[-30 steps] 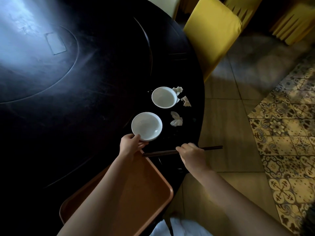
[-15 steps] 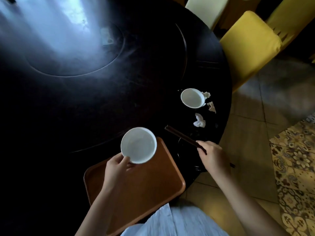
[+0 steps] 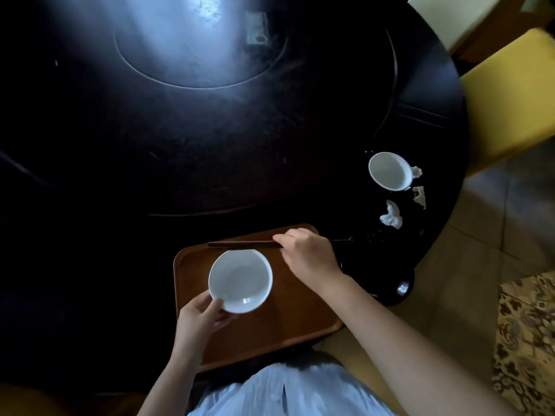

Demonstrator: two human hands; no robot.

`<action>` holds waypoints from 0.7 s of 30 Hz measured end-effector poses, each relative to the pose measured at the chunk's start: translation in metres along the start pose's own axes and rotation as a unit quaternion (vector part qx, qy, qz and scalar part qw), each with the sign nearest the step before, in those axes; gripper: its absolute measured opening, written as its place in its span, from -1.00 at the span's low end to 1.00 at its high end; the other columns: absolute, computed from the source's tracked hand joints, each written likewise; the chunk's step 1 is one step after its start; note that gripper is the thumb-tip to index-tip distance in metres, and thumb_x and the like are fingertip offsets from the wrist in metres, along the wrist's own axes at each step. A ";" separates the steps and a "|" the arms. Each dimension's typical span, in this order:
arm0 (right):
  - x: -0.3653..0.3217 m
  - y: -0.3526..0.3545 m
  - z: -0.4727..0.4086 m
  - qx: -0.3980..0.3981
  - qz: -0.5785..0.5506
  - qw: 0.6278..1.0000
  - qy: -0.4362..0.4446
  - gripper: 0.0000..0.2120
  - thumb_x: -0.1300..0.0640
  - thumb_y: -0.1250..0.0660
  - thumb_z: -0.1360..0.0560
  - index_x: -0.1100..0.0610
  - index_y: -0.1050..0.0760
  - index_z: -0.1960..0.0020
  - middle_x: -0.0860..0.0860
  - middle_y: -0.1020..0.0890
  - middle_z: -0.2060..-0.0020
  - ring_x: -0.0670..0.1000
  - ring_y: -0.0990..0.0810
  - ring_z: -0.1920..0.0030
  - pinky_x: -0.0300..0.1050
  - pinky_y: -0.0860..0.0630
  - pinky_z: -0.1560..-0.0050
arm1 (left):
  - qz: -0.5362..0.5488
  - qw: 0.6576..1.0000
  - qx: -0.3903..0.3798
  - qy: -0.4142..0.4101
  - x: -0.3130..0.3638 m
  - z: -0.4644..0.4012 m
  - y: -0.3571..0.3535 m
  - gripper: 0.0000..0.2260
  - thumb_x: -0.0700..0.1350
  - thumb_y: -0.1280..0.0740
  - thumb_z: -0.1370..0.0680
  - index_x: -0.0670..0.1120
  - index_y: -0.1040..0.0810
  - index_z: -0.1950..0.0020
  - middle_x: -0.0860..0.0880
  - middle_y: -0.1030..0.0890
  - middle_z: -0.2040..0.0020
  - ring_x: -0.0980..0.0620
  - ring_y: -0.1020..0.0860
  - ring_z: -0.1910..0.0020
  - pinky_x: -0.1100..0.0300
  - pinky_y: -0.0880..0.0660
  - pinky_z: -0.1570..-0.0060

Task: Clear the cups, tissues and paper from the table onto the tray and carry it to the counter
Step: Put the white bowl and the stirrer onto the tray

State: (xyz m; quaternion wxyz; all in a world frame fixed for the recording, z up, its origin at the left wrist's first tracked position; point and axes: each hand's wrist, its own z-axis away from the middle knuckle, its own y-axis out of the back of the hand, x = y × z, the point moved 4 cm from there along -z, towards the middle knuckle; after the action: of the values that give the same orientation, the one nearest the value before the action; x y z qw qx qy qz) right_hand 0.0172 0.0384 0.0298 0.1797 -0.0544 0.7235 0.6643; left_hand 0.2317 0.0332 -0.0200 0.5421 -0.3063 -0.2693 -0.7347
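My left hand (image 3: 204, 312) grips the near rim of a white bowl (image 3: 240, 280) over the brown tray (image 3: 300, 319), which lies at the near edge of the dark round table (image 3: 210, 163). My right hand (image 3: 306, 253) holds dark chopsticks (image 3: 240, 244) level across the tray's far edge. A white cup (image 3: 389, 171) stands on the table to the right. Three crumpled white tissues lie around it: one (image 3: 391, 216) nearer me, one (image 3: 419, 196) to its right, one (image 3: 416, 171) against the cup's right side.
A yellow chair (image 3: 504, 94) and a pale chair (image 3: 468, 16) stand beyond the table's right edge. Tiled floor with a patterned rug (image 3: 525, 340) lies to the right. A round inset turntable (image 3: 195, 55) marks the table's middle.
My left hand has carried the white bowl from beyond the tray's far edge to over its middle. My right hand has swung the chopsticks level over the tray's far edge.
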 end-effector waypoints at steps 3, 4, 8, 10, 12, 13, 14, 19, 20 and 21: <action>-0.014 -0.020 -0.015 -0.044 0.014 0.999 0.022 -0.83 0.33 -0.34 -0.35 0.17 -0.61 0.10 0.08 -0.66 0.28 0.14 -0.62 0.19 -0.04 -0.55 0.39 | -0.006 1.000 0.019 0.003 -0.007 -0.001 0.005 -0.84 -0.24 -0.27 -0.52 -0.08 -0.53 -0.06 -0.14 -0.65 0.16 0.02 -0.67 0.33 0.33 -0.55 0.41; -0.016 -0.026 -0.019 -0.053 0.017 0.998 0.026 -0.84 0.34 -0.32 -0.36 0.18 -0.60 0.11 0.08 -0.65 0.28 0.15 -0.62 0.19 -0.05 -0.54 0.40 | -0.010 1.000 0.028 0.004 -0.009 -0.002 0.007 -0.84 -0.24 -0.28 -0.52 -0.08 -0.53 -0.07 -0.13 -0.65 0.17 0.03 -0.67 0.34 0.33 -0.55 0.42; -0.025 -0.045 -0.030 -0.072 0.021 0.996 0.052 -0.88 0.35 -0.37 -0.32 0.17 -0.59 0.20 0.06 -0.63 0.37 0.12 -0.60 0.30 -0.11 -0.50 0.48 | -0.021 0.998 0.051 0.016 -0.018 -0.008 0.017 -0.79 -0.26 -0.28 -0.51 -0.12 -0.54 -0.13 -0.13 -0.65 0.17 0.03 -0.67 0.35 0.33 -0.54 0.43; -0.027 -0.052 -0.033 -0.077 0.019 0.995 0.060 -0.88 0.35 -0.40 -0.29 0.16 -0.58 0.24 0.04 -0.61 0.41 0.09 -0.59 0.34 -0.14 -0.48 0.51 | -0.027 0.998 0.055 0.015 -0.020 -0.010 0.022 -0.76 -0.26 -0.28 -0.51 -0.16 -0.54 -0.17 -0.13 -0.65 0.16 0.03 -0.67 0.34 0.34 -0.54 0.44; -0.026 -0.058 -0.035 -0.080 0.022 0.995 0.057 -0.86 0.35 -0.43 -0.25 0.15 -0.57 0.28 0.02 -0.59 0.45 0.08 -0.58 0.37 -0.16 -0.47 0.55 | -0.030 0.998 0.050 0.011 -0.019 -0.012 0.025 -0.76 -0.26 -0.28 -0.52 -0.17 -0.54 -0.18 -0.14 -0.66 0.16 0.00 -0.67 0.32 0.33 -0.54 0.42; -0.025 -0.061 -0.035 -0.080 0.024 0.995 0.054 -0.85 0.35 -0.44 -0.23 0.15 -0.57 0.30 0.01 -0.58 0.46 0.07 -0.58 0.38 -0.17 -0.45 0.56 | -0.031 0.998 0.047 0.010 -0.018 -0.013 0.026 -0.76 -0.25 -0.28 -0.52 -0.17 -0.54 -0.17 -0.14 -0.66 0.16 0.00 -0.67 0.31 0.33 -0.55 0.41; -0.023 -0.064 -0.035 -0.081 0.023 0.995 0.051 -0.84 0.36 -0.44 -0.21 0.15 -0.56 0.30 0.01 -0.58 0.47 0.07 -0.57 0.38 -0.19 -0.43 0.57 | -0.033 0.998 0.046 0.008 -0.018 -0.014 0.027 -0.77 -0.25 -0.28 -0.52 -0.17 -0.54 -0.17 -0.14 -0.66 0.16 0.01 -0.67 0.31 0.32 -0.55 0.41; -0.020 -0.074 -0.028 -0.086 0.005 0.994 0.069 -0.81 0.41 -0.41 -0.24 0.20 -0.58 0.20 0.05 -0.61 0.40 0.10 -0.58 0.32 -0.13 -0.50 0.56 | -0.040 0.999 0.037 0.005 -0.018 -0.016 0.029 -0.78 -0.25 -0.28 -0.52 -0.15 -0.55 -0.15 -0.12 -0.65 0.15 0.05 -0.67 0.32 0.34 -0.54 0.41; -0.020 -0.073 -0.028 -0.081 -0.002 0.994 0.075 -0.80 0.42 -0.40 -0.25 0.21 -0.58 0.17 0.06 -0.62 0.38 0.10 -0.59 0.31 -0.11 -0.52 0.55 | -0.039 0.999 0.035 0.006 -0.018 -0.016 0.029 -0.78 -0.26 -0.27 -0.52 -0.15 -0.55 -0.15 -0.12 -0.65 0.15 0.05 -0.67 0.32 0.34 -0.54 0.41; -0.022 -0.073 -0.029 -0.076 -0.007 0.994 0.081 -0.79 0.42 -0.39 -0.25 0.21 -0.59 0.16 0.06 -0.63 0.38 0.10 -0.59 0.31 -0.10 -0.52 0.55 | -0.038 0.999 0.033 0.007 -0.018 -0.016 0.029 -0.78 -0.26 -0.27 -0.52 -0.15 -0.55 -0.15 -0.12 -0.66 0.15 0.05 -0.67 0.32 0.34 -0.55 0.40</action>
State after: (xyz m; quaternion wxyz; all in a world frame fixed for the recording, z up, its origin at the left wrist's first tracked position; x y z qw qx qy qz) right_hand 0.0551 -0.0014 -0.0303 0.1210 -0.1265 0.6828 0.7093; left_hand 0.2610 0.0253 -0.0427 0.5254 -0.2726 -0.3010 -0.7477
